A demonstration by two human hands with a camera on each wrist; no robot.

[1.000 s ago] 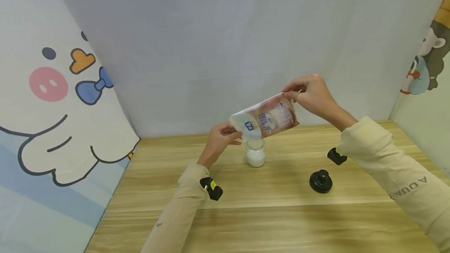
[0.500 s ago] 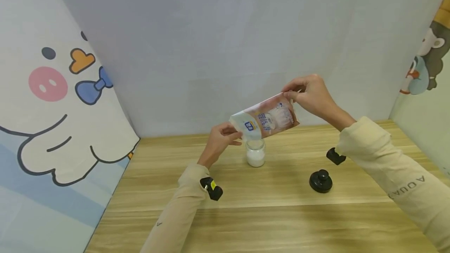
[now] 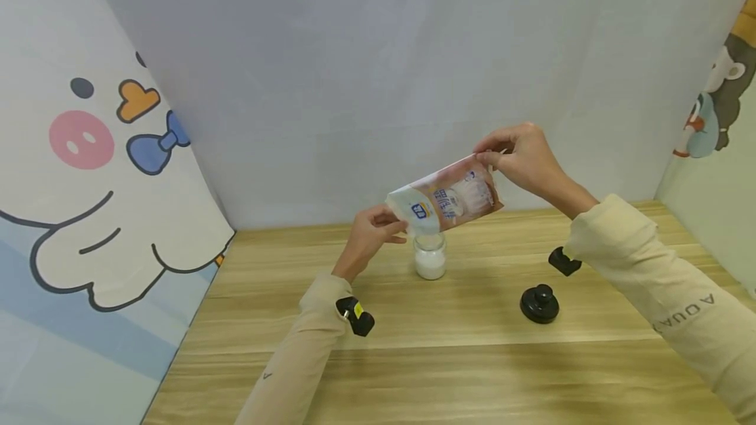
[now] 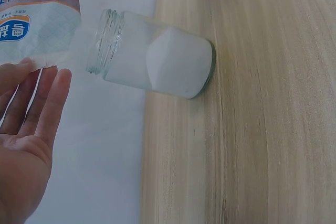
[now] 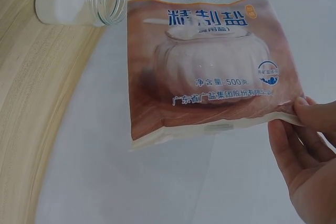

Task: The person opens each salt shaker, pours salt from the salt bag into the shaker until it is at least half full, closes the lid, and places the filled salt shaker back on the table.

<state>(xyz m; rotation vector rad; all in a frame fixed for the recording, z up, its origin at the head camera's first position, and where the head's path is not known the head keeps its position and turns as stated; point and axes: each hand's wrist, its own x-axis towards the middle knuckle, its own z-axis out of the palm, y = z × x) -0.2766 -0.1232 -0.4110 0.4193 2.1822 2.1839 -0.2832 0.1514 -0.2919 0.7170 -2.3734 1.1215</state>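
A pink and white salt bag is held tilted in the air, its pale end lower and over the mouth of a glass jar. My left hand pinches the bag's lower corner between thumb and fingers. At the raised far end, my right hand pinches the other corner. The jar stands upright on the table, part-filled with white salt heaped to a peak. A faint whitish blur lies between the bag's edge and the jar's mouth in the left wrist view.
A black round lid with a knob lies on the wooden table, right of the jar. Behind it, by the right sleeve, is a small black object. A pale grey sheet stands behind the table, with cartoon-printed panels on both sides.
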